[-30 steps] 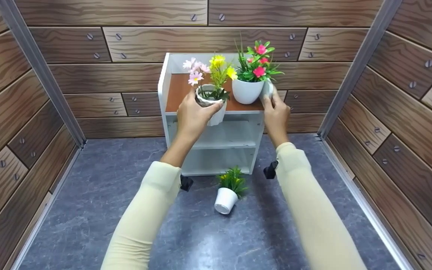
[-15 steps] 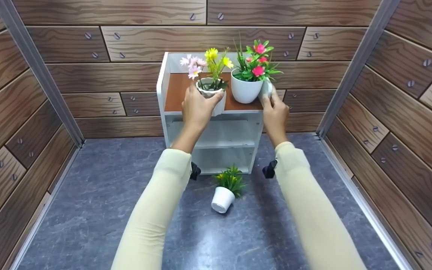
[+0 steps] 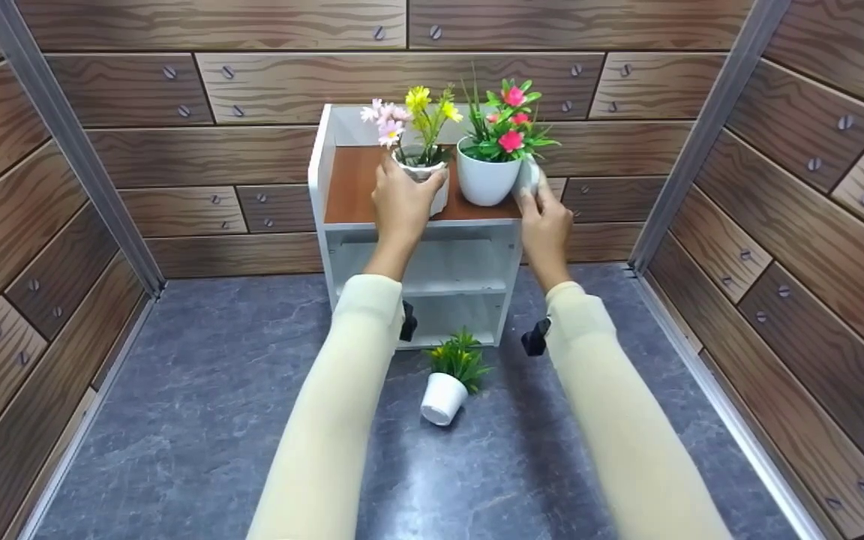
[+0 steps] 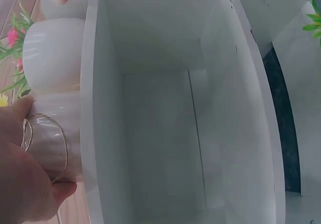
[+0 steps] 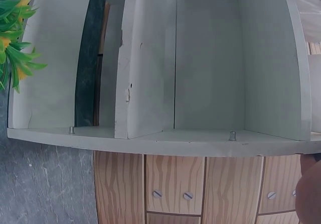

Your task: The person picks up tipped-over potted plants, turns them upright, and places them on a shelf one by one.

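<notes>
Since the earlier frames, the pot with pink and yellow flowers has moved back and inward relative to the shelf unit. One second earlier it projected forward of the unit's front edge; its base now lies within the top board, near that edge. The left hand and its sleeve have advanced with it.

Left hand state: holding the pot, thumb on one side and fingers on the other. The left wrist view shows twine round the pot and the base at the top board, apparently in contact; full seating cannot be confirmed.

Assessment: placement on the unit appears almost complete, with the grip not yet released.

Right hand state: gripping the upper end of the unit's right side panel, as in the earlier frames. This probably steadies the unit.

Unchanged: the white pot with red flowers stands upright on the unit's top board, between the held pot and the right side panel. The fallen potted plant lies tilted on the floor in front of the unit.
</notes>
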`<state>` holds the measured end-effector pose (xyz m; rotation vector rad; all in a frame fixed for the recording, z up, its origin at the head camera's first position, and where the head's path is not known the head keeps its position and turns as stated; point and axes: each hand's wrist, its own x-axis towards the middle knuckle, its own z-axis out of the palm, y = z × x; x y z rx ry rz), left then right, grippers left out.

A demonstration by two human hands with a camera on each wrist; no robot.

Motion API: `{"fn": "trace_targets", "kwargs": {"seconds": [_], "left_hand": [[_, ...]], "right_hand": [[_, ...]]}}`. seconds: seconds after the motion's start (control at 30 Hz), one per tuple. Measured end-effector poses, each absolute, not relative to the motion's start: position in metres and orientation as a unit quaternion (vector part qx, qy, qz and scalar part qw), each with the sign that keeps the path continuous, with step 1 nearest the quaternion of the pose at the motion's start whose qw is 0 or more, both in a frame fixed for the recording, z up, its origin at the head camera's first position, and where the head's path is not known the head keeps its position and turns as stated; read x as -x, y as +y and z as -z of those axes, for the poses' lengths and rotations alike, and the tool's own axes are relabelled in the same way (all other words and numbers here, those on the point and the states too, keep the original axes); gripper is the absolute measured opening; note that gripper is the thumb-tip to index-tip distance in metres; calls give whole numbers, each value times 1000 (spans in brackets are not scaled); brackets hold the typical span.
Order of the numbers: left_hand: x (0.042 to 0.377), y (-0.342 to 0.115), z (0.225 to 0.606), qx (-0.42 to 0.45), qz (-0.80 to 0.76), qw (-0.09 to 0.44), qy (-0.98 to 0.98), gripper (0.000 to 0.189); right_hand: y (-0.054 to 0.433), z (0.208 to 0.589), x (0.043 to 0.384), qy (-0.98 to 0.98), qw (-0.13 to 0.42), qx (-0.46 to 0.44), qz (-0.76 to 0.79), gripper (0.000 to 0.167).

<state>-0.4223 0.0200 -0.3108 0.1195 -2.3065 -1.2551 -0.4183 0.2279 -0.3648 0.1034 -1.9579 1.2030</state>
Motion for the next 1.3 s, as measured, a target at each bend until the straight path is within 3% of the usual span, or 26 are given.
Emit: {"fn": "trace_targets", "kwargs": {"seconds": [0.73, 1.3], "left_hand": [[440, 29, 307, -54, 468, 220, -854, 87], [433, 22, 307, -10, 522, 233, -821, 94]], "right_hand": [[221, 365, 417, -776, 400, -43, -486, 44], [223, 365, 418, -773, 416, -25, -478, 43]]}}
